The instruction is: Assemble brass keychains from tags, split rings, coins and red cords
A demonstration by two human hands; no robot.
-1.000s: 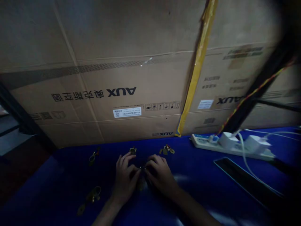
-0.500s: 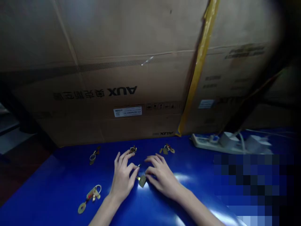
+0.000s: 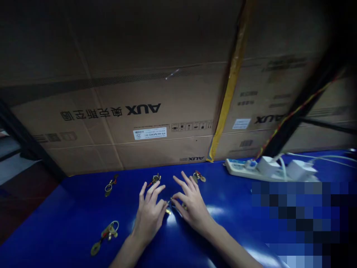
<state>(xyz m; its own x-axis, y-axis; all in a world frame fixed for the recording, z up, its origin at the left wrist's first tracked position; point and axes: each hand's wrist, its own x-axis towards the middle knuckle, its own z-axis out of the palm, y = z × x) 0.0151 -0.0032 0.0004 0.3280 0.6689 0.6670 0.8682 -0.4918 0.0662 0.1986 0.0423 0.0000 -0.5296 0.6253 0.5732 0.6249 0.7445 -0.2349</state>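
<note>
My left hand (image 3: 149,216) and my right hand (image 3: 192,208) meet above the middle of a glossy blue table top (image 3: 55,219). Their fingertips pinch a thin cord (image 3: 169,201) from both sides, and a small brass charm (image 3: 168,211) hangs just below it. Several similar brass key-ring charms lie apart on the table: one (image 3: 110,186) to the left, one (image 3: 156,178) just above my left fingertips, one (image 3: 198,176) above my right fingertips, and a larger cluster with a round disc (image 3: 104,234) at lower left.
A large AUX cardboard carton (image 3: 139,119) with yellow tape stands along the far table edge. A white power strip (image 3: 240,167) with white plugs and cables lies at the right. A pixelated patch (image 3: 295,223) hides the lower right.
The brass piece under my hands has risen from the table and now hangs at my fingertips. My fingers have spread wider, and the view is slightly steadier and darker than half a second ago.
</note>
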